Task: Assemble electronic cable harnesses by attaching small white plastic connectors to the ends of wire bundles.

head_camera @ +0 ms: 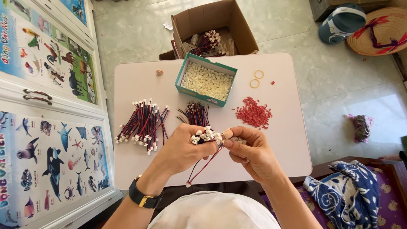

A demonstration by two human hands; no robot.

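Red-and-black wires with small white plug connectors fill the left hand (186, 148), which is closed around a bundle of wire leads (205, 135), the connector ends bunched at the top of the fist and the loose wire tails fanning away across the table beyond it. The right hand (250, 152) sits just beside it, thumb and forefinger pinched together on a single wire lead (206, 164) at its connector end, right against the bundle; that lead's red and black strands hang down from the fingers toward the near edge of the table. A black wristwatch (142, 197) with a gold buckle circles the left wrist.

The pale pink table (292, 140) carries the rest. To the left lies a loose pile of finished leads (144, 125), white connectors at both ends. Beyond the hands stands an open teal-edged box of white connector housings (206, 79). To its right lie two yellow rubber bands (256, 79), and nearer, a heap of small red plastic pieces (254, 113). A small tan object, too small to identify, lies near the far left corner.

On the tiled floor beyond the table is an open cardboard carton (214, 27) holding more leads. A conical straw hat (379, 30) and a blue jug (341, 23) are at upper right. Animal posters (46, 106) cover the white cabinet on the left.
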